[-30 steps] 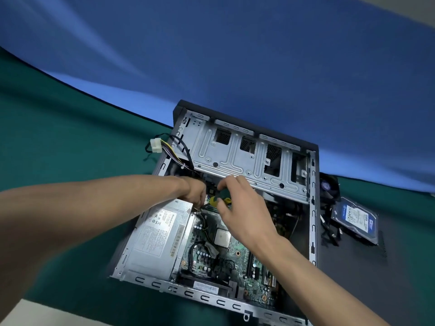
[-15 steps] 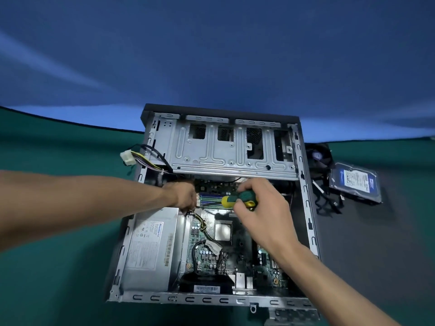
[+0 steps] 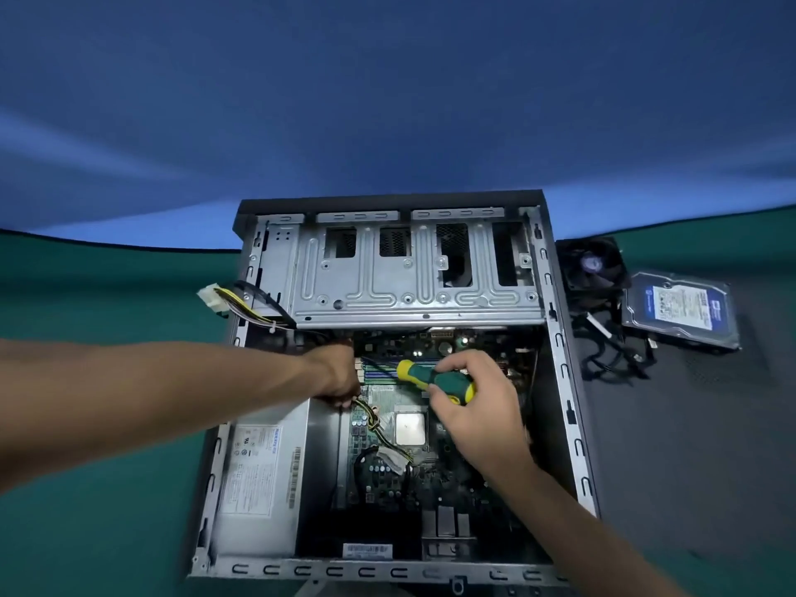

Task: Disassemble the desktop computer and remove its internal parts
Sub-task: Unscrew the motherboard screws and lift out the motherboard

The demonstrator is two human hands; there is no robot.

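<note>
Gripping one screwdriver (image 3: 435,381), right hand (image 3: 478,407); one case (image 3: 564,424)

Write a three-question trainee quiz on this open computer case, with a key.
1. True or false: the right hand grips the green and yellow screwdriver.
2. What lies outside the case, to its right? A) hard drive and fan B) keyboard C) monitor
3. Fill in: the left hand holds a bundle of ____ beside the power supply.

Key: 1 true; 2 A; 3 wires.
</note>
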